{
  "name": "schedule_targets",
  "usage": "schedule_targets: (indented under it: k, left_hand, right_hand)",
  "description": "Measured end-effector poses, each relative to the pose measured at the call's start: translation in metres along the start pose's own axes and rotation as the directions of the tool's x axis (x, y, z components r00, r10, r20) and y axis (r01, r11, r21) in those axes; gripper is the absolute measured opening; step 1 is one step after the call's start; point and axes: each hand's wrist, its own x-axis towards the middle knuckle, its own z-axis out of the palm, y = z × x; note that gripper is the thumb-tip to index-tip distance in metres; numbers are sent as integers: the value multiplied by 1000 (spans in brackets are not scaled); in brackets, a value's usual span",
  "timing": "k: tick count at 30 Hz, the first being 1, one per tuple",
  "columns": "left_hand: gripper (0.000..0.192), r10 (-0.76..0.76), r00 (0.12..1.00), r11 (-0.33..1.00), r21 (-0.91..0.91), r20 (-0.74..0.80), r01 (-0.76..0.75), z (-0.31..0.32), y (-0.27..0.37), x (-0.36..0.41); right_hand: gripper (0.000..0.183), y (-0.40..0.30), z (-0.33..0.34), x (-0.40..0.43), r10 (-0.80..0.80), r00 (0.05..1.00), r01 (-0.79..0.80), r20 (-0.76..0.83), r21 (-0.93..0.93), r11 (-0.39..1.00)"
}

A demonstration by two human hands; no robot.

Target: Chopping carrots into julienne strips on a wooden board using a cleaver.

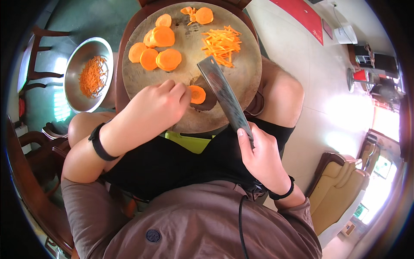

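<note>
My left hand [163, 105] is over the near part of a round wooden chopping board [187, 42], its fingers curled at the left edge of a carrot slice [197, 94]. The fingertips are partly hidden, but they appear to pinch the slice. My right hand [260, 152] grips a cleaver [223, 94] by its handle, with the long blade slanting up over the board's right side. Round carrot slices [163, 36], some stacked, lie on the board's left. Beyond the blade tip rests a pile of carrot strips [223, 45]. Another carrot slice [204, 15] sits beside small offcuts [190, 13] at the far edge.
To the left, a metal bowl [69, 77] holds shredded carrot [92, 77]. The board sits on a dark wooden chair [121, 74] between my knees. A yellow-green object [190, 142] shows beneath it. Wooden chairs [35, 64] stand at left, a tan sofa [339, 194] at right.
</note>
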Motion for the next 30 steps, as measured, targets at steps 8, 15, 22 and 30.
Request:
schedule_targets:
  k: [8, 15, 22, 30]
  left_hand:
    - [31, 119, 984, 969, -199, -133, -145, 14, -20, 23]
    - [31, 75, 996, 940, -332, -40, -84, 12, -16, 26]
    - [33, 160, 967, 903, -366, -196, -224, 20, -18, 30]
    - [44, 128, 989, 981, -158, 67, -117, -9, 13, 9]
  right_hand:
    - [23, 1, 1, 5, 82, 997, -82, 17, 60, 995]
    - [27, 7, -5, 9, 283, 947, -317, 151, 296, 901]
    - [25, 10, -2, 5, 183, 982, -187, 36, 132, 973]
    - [14, -5, 4, -4, 0, 1000, -1, -5, -26, 1000]
